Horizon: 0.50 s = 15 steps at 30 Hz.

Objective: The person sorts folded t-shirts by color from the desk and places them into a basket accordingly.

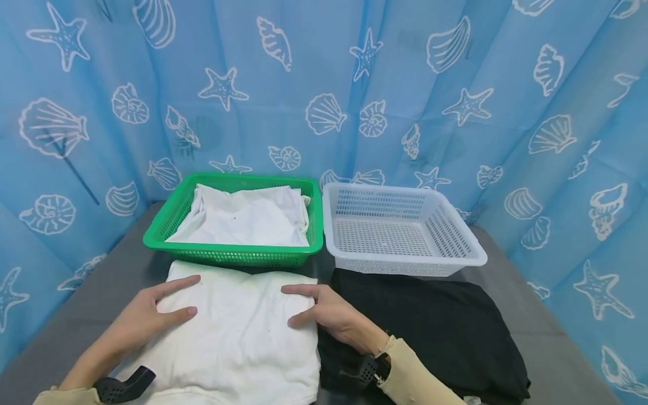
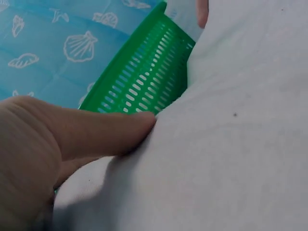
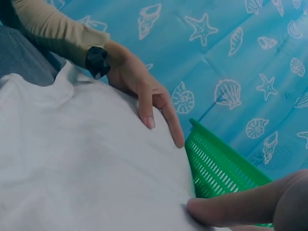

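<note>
Two baskets stand side by side: a green basket (image 1: 172, 216) holding one white cloth (image 1: 248, 216) and a white basket (image 1: 455, 233). In front lie one white shirt (image 1: 238, 337) and one black garment (image 1: 435, 326). The left hand (image 1: 147, 315) and right hand (image 1: 329, 312) press flat, fingers spread, on the white shirt.

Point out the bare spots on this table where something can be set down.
The white basket holds nothing. Bare grey table shows right of the black garment, and again left of the white garment and green basket. The front middle is crowded: both garments lie side by side, left hand and right hand resting flat on the white one.
</note>
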Tool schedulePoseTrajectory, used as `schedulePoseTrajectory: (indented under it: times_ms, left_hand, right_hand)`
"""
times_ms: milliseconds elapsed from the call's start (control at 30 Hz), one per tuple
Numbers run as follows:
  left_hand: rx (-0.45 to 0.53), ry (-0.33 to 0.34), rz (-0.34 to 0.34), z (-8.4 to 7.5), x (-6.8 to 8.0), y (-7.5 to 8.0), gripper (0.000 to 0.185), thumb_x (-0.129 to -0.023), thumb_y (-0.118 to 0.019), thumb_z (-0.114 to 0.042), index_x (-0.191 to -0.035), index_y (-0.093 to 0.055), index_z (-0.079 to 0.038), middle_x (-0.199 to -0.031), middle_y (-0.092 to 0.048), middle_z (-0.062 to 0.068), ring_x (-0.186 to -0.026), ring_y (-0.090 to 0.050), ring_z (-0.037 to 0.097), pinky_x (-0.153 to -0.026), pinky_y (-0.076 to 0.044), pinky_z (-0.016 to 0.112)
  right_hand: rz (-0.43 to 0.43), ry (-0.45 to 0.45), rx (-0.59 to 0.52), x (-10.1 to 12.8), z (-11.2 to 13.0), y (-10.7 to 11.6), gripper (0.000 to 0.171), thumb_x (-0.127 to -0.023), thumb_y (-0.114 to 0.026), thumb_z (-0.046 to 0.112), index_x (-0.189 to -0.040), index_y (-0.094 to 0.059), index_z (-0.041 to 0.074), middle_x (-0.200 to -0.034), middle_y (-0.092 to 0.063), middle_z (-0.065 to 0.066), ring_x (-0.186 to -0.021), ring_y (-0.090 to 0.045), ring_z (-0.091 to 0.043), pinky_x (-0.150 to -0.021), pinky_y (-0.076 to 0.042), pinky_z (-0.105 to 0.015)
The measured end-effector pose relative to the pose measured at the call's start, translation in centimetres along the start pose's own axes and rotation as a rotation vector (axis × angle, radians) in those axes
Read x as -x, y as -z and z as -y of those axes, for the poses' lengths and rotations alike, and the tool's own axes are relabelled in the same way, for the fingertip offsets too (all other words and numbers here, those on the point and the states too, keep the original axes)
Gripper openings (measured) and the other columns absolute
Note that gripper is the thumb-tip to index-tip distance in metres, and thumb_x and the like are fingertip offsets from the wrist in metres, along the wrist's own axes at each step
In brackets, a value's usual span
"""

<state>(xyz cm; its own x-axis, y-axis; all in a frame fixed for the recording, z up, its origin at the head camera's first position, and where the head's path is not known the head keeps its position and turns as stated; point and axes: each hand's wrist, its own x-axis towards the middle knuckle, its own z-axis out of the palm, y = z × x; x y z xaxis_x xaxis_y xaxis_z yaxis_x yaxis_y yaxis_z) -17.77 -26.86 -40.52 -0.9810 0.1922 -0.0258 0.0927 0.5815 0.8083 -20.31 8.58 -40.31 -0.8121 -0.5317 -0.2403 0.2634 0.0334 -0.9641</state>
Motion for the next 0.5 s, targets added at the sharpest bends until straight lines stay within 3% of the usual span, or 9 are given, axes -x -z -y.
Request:
schedulePoseTrajectory:
  times_ms: [67, 200, 267, 400, 500]
  left_hand:
    - [-0.016, 0.010, 0.016, 0.01, 0.03, -0.05, 0.073, -0.085, -0.076, -0.045, -0.147, -0.049, -0.017, -0.146, -0.044, 0.021, -0.135, -0.034, 0.046, -0.095, -0.035, 0.064]
    - [-0.046, 0.063, 0.119, 0.29, -0.12, -0.21, 0.078, -0.082, -0.078, -0.047, -0.147, -0.048, -0.018, -0.148, -0.041, 0.021, -0.135, -0.032, 0.046, -0.093, -0.037, 0.064]
    - [-0.063, 0.057, 0.145, 0.41, -0.16, -0.30, 0.077, -0.081, -0.078, -0.048, -0.146, -0.049, -0.018, -0.147, -0.042, 0.019, -0.135, -0.033, 0.046, -0.092, -0.038, 0.064]
    - [-0.082, -0.004, 0.113, 0.17, -0.13, -0.47, 0.075, -0.082, -0.078, -0.047, -0.145, -0.050, -0.017, -0.146, -0.045, 0.017, -0.135, -0.034, 0.045, -0.093, -0.036, 0.067]
    - [-0.097, -0.013, 0.083, 0.04, 0.16, -0.58, 0.078, -0.081, -0.079, -0.046, -0.146, -0.048, -0.017, -0.146, -0.043, 0.019, -0.134, -0.032, 0.047, -0.093, -0.034, 0.069]
  right_hand:
    - [-0.011, 0.013, 0.022, 0.00, -0.14, 0.02, 0.065, -0.073, -0.074, -0.016, -0.133, -0.062, 0.006, -0.123, -0.062, -0.011, -0.108, -0.062, -0.025, -0.085, -0.053, -0.039]
    - [-0.018, 0.031, 0.042, 0.04, -0.33, 0.20, 0.066, -0.072, -0.074, -0.016, -0.134, -0.061, 0.005, -0.126, -0.061, -0.012, -0.110, -0.061, -0.025, -0.086, -0.052, -0.038]
    - [-0.020, 0.036, 0.046, 0.07, -0.35, 0.22, 0.066, -0.072, -0.073, -0.017, -0.134, -0.061, 0.004, -0.127, -0.060, -0.013, -0.111, -0.061, -0.025, -0.087, -0.052, -0.038]
    - [-0.039, 0.048, 0.085, 0.10, -0.29, 0.17, 0.065, -0.072, -0.073, -0.015, -0.133, -0.062, 0.005, -0.128, -0.060, -0.011, -0.112, -0.060, -0.023, -0.087, -0.052, -0.037]
    - [-0.060, 0.049, 0.123, 0.07, -0.33, -0.01, 0.064, -0.073, -0.073, -0.013, -0.133, -0.063, 0.008, -0.133, -0.058, -0.009, -0.116, -0.057, -0.022, -0.090, -0.050, -0.037]
